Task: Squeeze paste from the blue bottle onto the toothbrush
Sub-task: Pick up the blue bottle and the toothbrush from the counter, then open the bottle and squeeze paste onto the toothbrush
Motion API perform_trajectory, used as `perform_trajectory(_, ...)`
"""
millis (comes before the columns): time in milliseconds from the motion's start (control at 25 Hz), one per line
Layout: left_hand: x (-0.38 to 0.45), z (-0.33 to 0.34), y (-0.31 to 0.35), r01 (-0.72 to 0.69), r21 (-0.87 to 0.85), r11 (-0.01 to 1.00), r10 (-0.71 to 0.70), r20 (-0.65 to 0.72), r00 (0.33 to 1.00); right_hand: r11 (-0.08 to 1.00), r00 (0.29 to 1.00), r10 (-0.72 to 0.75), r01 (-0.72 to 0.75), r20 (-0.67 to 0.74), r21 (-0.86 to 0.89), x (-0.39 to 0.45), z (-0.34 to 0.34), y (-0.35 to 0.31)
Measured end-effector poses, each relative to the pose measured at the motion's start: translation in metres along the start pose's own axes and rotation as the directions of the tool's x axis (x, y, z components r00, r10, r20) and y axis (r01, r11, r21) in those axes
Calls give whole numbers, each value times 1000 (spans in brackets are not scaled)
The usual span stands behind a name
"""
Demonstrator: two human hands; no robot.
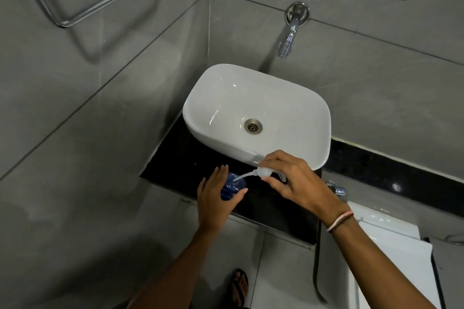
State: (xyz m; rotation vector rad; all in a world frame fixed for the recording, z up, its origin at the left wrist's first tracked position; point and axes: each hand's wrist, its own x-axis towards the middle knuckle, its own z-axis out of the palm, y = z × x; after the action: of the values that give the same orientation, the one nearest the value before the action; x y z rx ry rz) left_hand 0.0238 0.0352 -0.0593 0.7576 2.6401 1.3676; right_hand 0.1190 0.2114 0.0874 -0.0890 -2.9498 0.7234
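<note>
The left hand (pixel 216 198) is cupped with fingers spread and thumb out, while the right hand (pixel 291 180) reaches across, fingertips pinched together, a band around its wrist.

Left hand (pixel 213 198) cupping blue bottle (pixel 232 187), right hand (pixel 291 180) gripping white pump (pixel 263 172)

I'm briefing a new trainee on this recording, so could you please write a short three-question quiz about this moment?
1. True or false: the left hand holds the blue bottle on the black counter.
2. What does the right hand hold?
A. a toothbrush
B. the white pump head, its tube reaching the bottle's mouth
C. the wall tap
3. Fill in: the white basin has a metal ___ at its bottom.

Key: 1 true; 2 B; 3 drain.
</note>
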Motion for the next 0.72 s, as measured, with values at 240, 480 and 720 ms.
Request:
perform_trajectory(240,-2,-1,2,-9,-30,999,9,-29,1000,987,984,-9,37,177,-159,40,15,-30)
perform_trajectory(480,-2,-1,-3,-38,-7,999,38,-54,998,980,956,75,-17,284,-199,57,48,-33)
perform_trajectory(720,0,0,-8,-79,62,995,82,-48,995,962,959,258,-244,119,-124,49,70,-15)
